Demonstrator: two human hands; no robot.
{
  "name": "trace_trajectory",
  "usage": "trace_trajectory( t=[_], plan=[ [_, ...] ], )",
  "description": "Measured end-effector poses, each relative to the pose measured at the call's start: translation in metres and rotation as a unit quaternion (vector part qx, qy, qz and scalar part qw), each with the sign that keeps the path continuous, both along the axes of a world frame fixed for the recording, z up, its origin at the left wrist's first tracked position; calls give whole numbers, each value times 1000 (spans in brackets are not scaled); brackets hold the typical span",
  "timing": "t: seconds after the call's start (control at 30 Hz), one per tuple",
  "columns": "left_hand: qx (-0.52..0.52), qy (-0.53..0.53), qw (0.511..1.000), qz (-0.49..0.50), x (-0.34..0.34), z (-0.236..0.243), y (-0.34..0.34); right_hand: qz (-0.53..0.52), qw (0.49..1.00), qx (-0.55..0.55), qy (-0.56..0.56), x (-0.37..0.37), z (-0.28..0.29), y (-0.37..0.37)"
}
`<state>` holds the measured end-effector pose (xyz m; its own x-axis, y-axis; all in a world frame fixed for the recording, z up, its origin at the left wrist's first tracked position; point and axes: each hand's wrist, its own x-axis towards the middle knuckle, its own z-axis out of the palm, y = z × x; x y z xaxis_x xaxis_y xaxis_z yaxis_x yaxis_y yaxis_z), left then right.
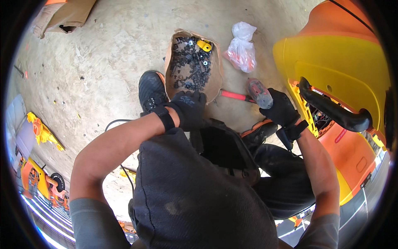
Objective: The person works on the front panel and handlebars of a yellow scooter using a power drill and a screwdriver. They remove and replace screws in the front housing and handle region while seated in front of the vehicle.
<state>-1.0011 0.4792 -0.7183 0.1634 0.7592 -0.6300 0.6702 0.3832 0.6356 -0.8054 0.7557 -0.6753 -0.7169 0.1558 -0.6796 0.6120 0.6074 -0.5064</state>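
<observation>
My left hand [188, 110], in a black glove, is closed at the near rim of an open cardboard box [169, 62], its fingers curled over the edge. Loose dark bolts and screws [186, 62] are scattered inside the box, along with a yellow plastic part [204, 45]. My right hand [282, 108], also gloved, grips a red and grey power driver [259, 93] to the right of the box. The driver's handle is mostly hidden by the hand. Below it, a red-handled tool [234, 95] lies on the floor, one end pointing at the box.
A knotted clear plastic bag [241, 47] with reddish contents rests right of the box. A large yellow and orange machine body [331, 62] with a black curved bar [336, 108] stands close on the right. Torn cardboard [66, 18] and a yellow part [43, 132] lie left.
</observation>
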Motion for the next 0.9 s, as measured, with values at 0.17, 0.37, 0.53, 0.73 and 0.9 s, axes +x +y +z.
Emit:
trace_trajectory(
  t=[0.17,0.37,0.53,0.73,0.9],
  plan=[
    [-55,-72,995,47,-3,-12,8,9,1000,8,-18,-3,1,1],
    [84,2,982,171,-10,-11,15,-9,1000,1,-13,-3,2,0],
    [-41,-104,992,56,-24,12,-9,15,1000,3,5,0,0,1],
    [-113,-105,988,-12,-28,24,-6,0,1000,3,12,0,-1,1],
    [-121,-106,987,-18,-28,22,-5,1,1000,-2,-6,-3,3,1]
  ],
)
